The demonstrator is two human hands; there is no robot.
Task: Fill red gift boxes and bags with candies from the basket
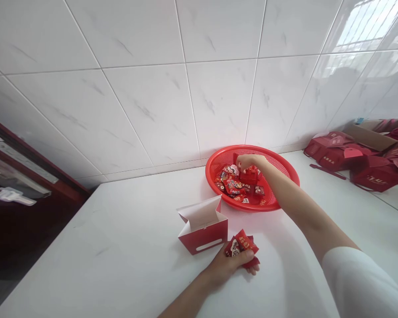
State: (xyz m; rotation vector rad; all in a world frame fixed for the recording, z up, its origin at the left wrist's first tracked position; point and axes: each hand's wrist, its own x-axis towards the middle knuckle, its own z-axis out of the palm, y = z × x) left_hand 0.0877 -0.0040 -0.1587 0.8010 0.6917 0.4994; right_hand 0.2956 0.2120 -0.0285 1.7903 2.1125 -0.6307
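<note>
My left hand (230,263) is closed around several red candy packets (243,245), low over the white table in front of the basket. Just left of it stands a red paper gift box (204,236), its top open and its white inside showing. My right hand (247,162) reaches into a red plastic basket (215,161), fingers bent downward and pinched at a red packet (248,175). Around those fingers lie loose wrapped candies (234,184) in red and mixed colours. The right fingertips are partly hidden.
Folded dark-red gift boxes (380,172) sit at the far right beside a cardboard carton (368,136). A red strap (328,171) lies near them. White tiled wall (146,101) runs behind the table (126,247). Dark-red furniture with a key (13,195) is at the left.
</note>
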